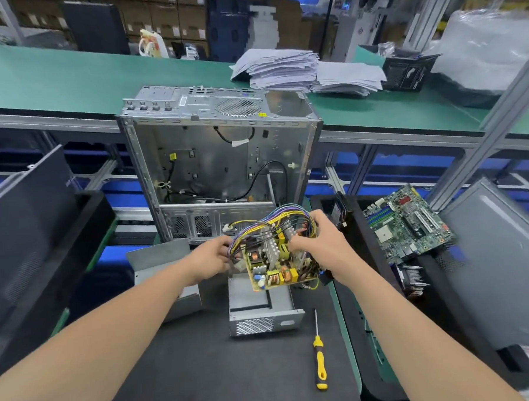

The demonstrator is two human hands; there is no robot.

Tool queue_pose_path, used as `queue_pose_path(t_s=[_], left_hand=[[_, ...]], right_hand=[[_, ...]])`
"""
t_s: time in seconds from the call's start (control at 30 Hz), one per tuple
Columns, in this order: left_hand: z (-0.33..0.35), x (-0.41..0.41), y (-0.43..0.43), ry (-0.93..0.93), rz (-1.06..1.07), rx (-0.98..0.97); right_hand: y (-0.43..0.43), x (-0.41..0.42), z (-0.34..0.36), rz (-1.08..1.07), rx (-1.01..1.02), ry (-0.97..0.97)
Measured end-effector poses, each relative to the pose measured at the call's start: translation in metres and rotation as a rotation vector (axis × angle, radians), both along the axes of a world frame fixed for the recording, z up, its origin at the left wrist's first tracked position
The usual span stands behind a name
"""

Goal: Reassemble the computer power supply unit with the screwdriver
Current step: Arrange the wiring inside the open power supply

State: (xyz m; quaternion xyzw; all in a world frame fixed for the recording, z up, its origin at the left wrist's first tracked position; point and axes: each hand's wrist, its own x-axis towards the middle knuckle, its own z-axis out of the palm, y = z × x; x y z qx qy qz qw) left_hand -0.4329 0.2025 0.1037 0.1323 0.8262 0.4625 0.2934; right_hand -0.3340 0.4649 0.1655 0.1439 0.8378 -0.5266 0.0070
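Note:
The power supply's yellow circuit board (271, 269), with heatsinks and a bundle of coloured wires (267, 223), is held tilted above the open grey metal casing (262, 307) on the black mat. My left hand (212, 256) grips the wire bundle at the board's left edge. My right hand (319, 243) grips the board's right side, fingers curled among the wires. A second grey cover piece (160, 261) lies to the left, partly hidden by my left forearm. The yellow-and-black screwdriver (319, 355) lies on the mat to the right of the casing, untouched.
An empty computer case (221, 159) stands open behind the work spot. A motherboard (406, 220) rests in a black tray (367, 311) at the right, with a grey side panel (502, 267) beyond. A dark panel (26, 231) leans at the left. Paper stacks (293, 67) lie on the green shelf.

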Motion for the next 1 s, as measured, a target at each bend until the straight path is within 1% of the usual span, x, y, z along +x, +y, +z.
queue_pose_path(t_s=[0.03, 0.13, 0.17, 0.2, 0.23, 0.27, 0.33, 0.37, 0.4, 0.5, 0.63, 0.73, 0.83, 0.93, 1.0], left_hand=[[0.005, 0.001, -0.002, 0.001, 0.048, 0.072], [0.027, 0.002, -0.002, 0.137, 0.235, 0.209], [0.034, 0.002, -0.001, 0.153, 0.246, 0.263], [0.041, 0.005, 0.001, 0.153, 0.217, 0.302], [0.046, 0.007, 0.003, 0.16, 0.157, 0.299], [0.049, 0.01, 0.004, 0.2, 0.06, 0.241], [0.05, 0.017, 0.005, 0.32, -0.167, 0.024], [0.049, 0.021, 0.007, 0.368, -0.227, -0.074], [0.049, 0.022, 0.008, 0.395, -0.244, -0.136], [0.05, 0.019, 0.006, 0.439, -0.227, -0.198], [0.055, 0.017, 0.005, 0.466, -0.283, -0.315], [0.056, 0.016, 0.013, 0.52, -0.24, -0.358], [0.057, 0.016, 0.015, 0.482, -0.207, -0.47], [0.054, 0.019, 0.021, 0.356, -0.281, -0.613], [0.053, 0.023, 0.026, 0.28, -0.29, -0.668]], right_hand=[[-0.001, 0.001, -0.002, 0.021, 0.007, -0.013], [-0.004, 0.001, -0.01, 0.077, 0.024, -0.047], [-0.006, 0.001, -0.012, 0.091, 0.023, -0.058], [-0.008, 0.001, -0.015, 0.101, 0.02, -0.067], [-0.009, 0.001, -0.017, 0.105, 0.015, -0.073], [-0.011, 0.001, -0.019, 0.102, 0.009, -0.076], [-0.014, 0.0, -0.023, 0.084, -0.004, -0.08], [-0.014, 0.0, -0.024, 0.075, -0.009, -0.082], [-0.014, 0.0, -0.025, 0.069, -0.013, -0.085], [-0.012, 0.002, -0.025, 0.062, -0.02, -0.094], [-0.008, 0.003, -0.028, 0.058, -0.036, -0.115], [-0.008, 0.004, -0.032, 0.081, -0.009, -0.126], [-0.008, 0.006, -0.035, 0.111, 0.04, -0.11], [-0.009, 0.008, -0.04, 0.11, 0.042, -0.097], [-0.01, 0.01, -0.044, 0.089, 0.021, -0.09]])
